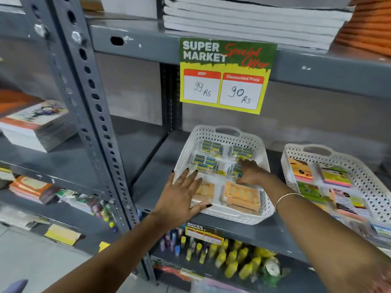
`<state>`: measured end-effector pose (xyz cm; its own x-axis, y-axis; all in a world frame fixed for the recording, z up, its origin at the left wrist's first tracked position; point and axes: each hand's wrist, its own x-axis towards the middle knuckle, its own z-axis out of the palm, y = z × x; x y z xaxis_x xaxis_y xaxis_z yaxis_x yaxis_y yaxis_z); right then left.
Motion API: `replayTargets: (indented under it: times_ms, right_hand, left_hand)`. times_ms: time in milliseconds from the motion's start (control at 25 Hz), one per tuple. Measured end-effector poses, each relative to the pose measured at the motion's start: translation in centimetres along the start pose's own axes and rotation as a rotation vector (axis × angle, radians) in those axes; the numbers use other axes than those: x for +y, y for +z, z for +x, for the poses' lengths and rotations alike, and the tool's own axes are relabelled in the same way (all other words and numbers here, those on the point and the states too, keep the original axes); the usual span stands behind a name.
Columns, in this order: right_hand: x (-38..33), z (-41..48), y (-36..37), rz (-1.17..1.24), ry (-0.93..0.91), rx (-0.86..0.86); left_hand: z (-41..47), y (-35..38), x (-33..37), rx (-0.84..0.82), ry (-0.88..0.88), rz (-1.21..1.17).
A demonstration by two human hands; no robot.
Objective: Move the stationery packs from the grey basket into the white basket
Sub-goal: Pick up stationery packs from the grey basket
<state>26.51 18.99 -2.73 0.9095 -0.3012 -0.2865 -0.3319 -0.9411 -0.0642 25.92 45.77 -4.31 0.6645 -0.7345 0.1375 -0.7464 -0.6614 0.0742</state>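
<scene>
A white perforated basket point(261, 149) stands on the grey metal shelf and holds several blue-and-yellow stationery packs point(204, 160) at the back and two orange packs point(241, 195) at the front. My left hand point(179, 197) lies flat with fingers spread over the basket's front left corner and the left orange pack. My right hand point(249, 172) reaches inside the basket, its fingers curled down on a blue-and-yellow pack at the right. No grey basket is in view.
A second white basket point(359, 166) with colourful sticky-note packs stands to the right. A price sign point(224, 75) hangs from the shelf above. Notebook stacks point(254, 20) lie overhead, bottles point(232, 261) below, a perforated upright post point(88, 102) at left.
</scene>
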Motion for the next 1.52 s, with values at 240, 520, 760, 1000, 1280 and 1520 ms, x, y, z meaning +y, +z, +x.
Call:
replayTargets:
  times_ms: [240,520,760,1000,1280,1520]
  right_hand:
    - [0.2,0.1,0.4,-0.016,-0.021,0.056]
    - [0.4,-1.1,-0.1,0.088,0.004,0.101]
    - [3.8,-5.0,-3.2,0.206,0.037,0.534]
    - [16.1,-11.7,-4.8,0.263,0.289,0.595]
    - [36.1,-21.2,-1.3,0.149,0.462,0.399]
    - [46.0,-23.9,0.7,0.065,0.657,0.158]
  left_hand:
    - [-0.3,-0.4,0.1,0.000,-0.009,-0.026]
    - [-0.2,-0.9,0.3,-0.001,0.001,-0.028]
    - [2.7,-2.9,4.8,0.065,0.113,-0.153]
    - [6.2,-3.0,17.3,0.088,0.374,-0.195]
    - [10.5,0.0,38.1,-0.038,0.651,-0.179]
    - [14.3,2.8,46.7,-0.156,0.642,-0.060]
